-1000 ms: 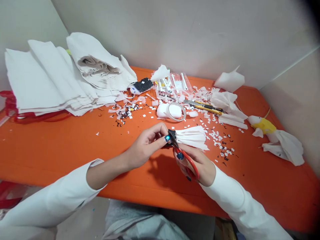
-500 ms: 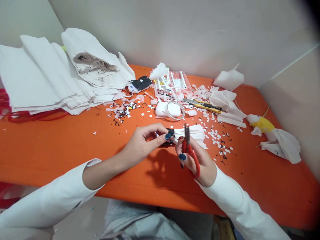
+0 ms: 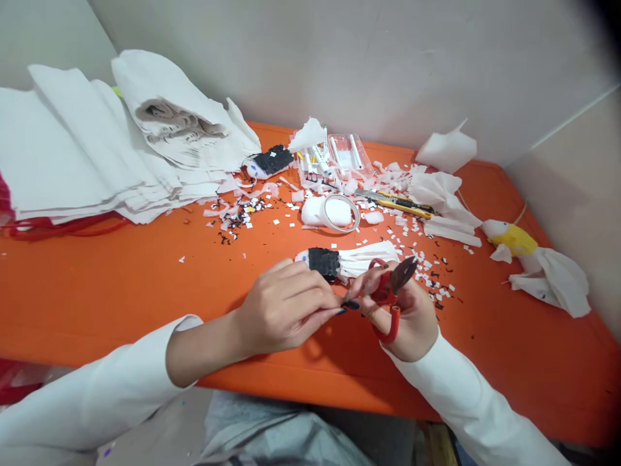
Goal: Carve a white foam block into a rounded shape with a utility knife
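From where I stand: smooth light-grey wall at 12, pale greenish-grey wall at 10, flat beige-grey wall between 2 and 3. Broad flat orange table spans 9 to 4, back edge along the 12 wall. Pale grey floor at 7. Light's soft, shadows blurry.

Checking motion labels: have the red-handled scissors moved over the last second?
Yes, rightward against the tape roll. The scissors, in the right hand, had blades over the black band of the near figure; now they're off it.
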Tool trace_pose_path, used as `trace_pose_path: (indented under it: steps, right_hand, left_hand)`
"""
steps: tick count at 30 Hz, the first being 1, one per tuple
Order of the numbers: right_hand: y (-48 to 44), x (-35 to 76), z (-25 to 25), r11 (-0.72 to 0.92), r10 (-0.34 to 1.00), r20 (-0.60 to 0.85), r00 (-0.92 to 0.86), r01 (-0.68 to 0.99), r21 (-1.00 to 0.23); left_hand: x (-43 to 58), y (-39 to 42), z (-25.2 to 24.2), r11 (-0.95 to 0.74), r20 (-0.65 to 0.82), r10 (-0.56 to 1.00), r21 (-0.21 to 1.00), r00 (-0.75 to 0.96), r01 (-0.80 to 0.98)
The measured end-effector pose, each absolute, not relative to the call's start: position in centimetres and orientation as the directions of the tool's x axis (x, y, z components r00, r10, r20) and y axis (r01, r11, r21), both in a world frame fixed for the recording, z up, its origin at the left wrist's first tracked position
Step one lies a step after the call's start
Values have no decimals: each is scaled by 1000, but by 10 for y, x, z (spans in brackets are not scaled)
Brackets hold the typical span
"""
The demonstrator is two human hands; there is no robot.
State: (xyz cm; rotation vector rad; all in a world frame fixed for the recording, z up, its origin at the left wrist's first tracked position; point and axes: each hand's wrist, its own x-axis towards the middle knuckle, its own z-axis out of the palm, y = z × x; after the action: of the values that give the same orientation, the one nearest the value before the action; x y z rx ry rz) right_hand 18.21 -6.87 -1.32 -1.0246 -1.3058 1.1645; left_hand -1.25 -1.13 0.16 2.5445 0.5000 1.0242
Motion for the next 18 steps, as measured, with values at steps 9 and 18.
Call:
trace_pose_path:
  steps: [9,18]
  right_hand:
    - [-69,188,-16,106,994,96,-54,214,-971]
    - [-66,185,-15,34,998,27,-52,151,-988]
  left_hand:
    - [-14,-10,0,-817,409,551,442,727,371]
    - [-10,-7,7,-472,138,715,818,685,328]
